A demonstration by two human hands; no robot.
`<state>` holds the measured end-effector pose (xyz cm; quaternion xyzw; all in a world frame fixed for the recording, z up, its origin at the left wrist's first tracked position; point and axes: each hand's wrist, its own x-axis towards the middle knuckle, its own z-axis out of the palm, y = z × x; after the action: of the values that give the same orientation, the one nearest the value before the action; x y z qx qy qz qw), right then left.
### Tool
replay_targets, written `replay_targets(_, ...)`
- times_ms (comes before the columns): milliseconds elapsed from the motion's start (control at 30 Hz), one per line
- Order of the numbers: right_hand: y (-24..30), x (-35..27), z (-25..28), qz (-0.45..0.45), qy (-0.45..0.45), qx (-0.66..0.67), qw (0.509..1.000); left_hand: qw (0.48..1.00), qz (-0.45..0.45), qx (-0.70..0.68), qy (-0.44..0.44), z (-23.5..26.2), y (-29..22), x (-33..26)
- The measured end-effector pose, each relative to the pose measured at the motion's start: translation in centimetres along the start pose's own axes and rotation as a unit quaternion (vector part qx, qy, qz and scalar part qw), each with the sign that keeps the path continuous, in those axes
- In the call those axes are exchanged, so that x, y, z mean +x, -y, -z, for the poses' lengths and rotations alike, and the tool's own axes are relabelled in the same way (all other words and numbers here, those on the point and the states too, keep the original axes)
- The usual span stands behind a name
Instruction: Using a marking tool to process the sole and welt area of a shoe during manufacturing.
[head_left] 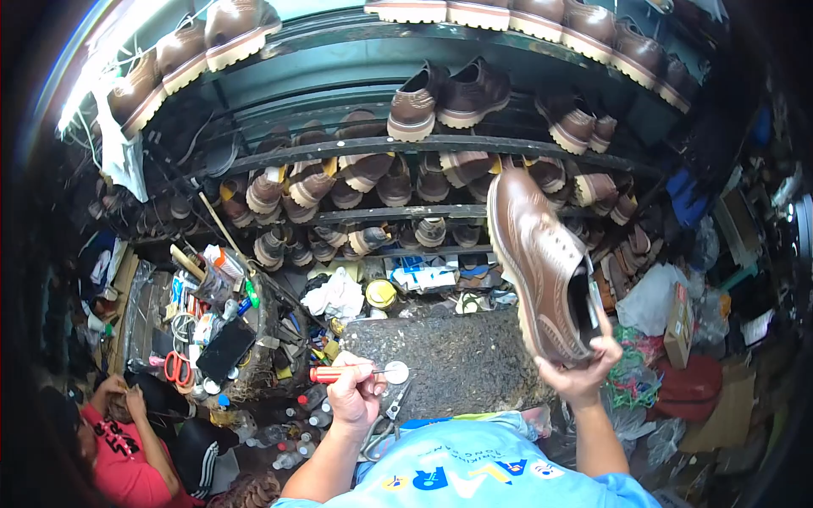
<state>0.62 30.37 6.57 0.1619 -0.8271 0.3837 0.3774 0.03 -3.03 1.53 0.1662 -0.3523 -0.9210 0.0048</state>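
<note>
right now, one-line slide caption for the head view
Right hand lifts a brown shoe; left hand holds a red-handled tool.

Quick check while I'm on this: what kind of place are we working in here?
Most likely a small shoemaking or shoe-repair workshop. Metal racks are packed with brown shoes, the right hand holds up a brown shoe, the left hand grips an orange-handled tool, and a cluttered tool basket stands beside the speckled work block.

Open room lying over dark stone slab (457, 360) between hands. Cluttered tool basket (224, 326) crowding left; shoe racks (381, 148) blocking ahead; bags and boxes (677, 326) hemming right.
</note>
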Motion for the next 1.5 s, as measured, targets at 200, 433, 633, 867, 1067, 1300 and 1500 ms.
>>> replay_targets(200,1.4,11.6,-3.4,0.098,0.068,0.137,0.983,0.999,-0.032,-0.006,-0.022,0.7,-1.2,-0.2)
replay_targets(433,4.5,23.3,-22.0,0.038,0.086,0.089,0.992,0.995,-0.054,-0.070,-0.035,3.1,-1.7,-1.5)
replay_targets(633,1.3,31.0,-32.4,0.112,0.081,0.104,0.985,0.993,-0.085,-0.064,-0.053,4.7,-2.4,-1.6)
replay_targets(867,5.8,37.5,-26.7,0.309,-0.263,-0.193,0.893,0.993,-0.100,-0.023,-0.063,6.7,-2.8,-1.0)
replay_targets(1067,11.5,44.9,-17.7,0.222,0.186,-0.396,0.871,0.997,-0.052,-0.019,-0.047,4.0,-2.2,-1.1)
replay_targets(1300,12.5,38.2,-11.1,0.277,0.097,-0.332,0.897,0.997,-0.059,0.036,-0.023,3.2,-1.8,-2.6)
replay_targets(1500,10.4,21.9,1.6,0.300,0.086,-0.233,0.921,0.977,-0.154,0.146,-0.011,4.6,-1.4,-0.8)
